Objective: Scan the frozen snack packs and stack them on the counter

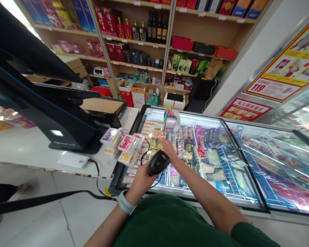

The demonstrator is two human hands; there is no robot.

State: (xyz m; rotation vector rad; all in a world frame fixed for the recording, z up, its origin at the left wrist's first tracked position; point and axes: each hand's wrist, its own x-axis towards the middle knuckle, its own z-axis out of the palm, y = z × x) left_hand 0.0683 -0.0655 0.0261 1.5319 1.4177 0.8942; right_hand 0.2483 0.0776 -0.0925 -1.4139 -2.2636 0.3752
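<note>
A black handheld barcode scanner (159, 162) is gripped in my left hand (143, 179), which wears a pale watch (126, 203). Its black cable loops over the freezer glass. Just beyond the scanner, my right hand (168, 148) reaches over the glass with fingers stretched out. Their tips meet the near edge of a small flat food packet (159, 133); the scanner partly covers this hand. To the left, clear boxes with red labels (128, 143) and purple labels (111, 136) are stacked. Behind the packet stands a colourful item (170, 116), partly blurred out.
Under the glass of the chest freezer (221, 120) lie bagged foods in wire baskets. A black checkout terminal (74, 132) and a white device (73, 160) occupy the counter (28, 151) on the left. Shelves with bottles (157, 29) and boxes rise behind. A black strap (54, 198) crosses the lower left.
</note>
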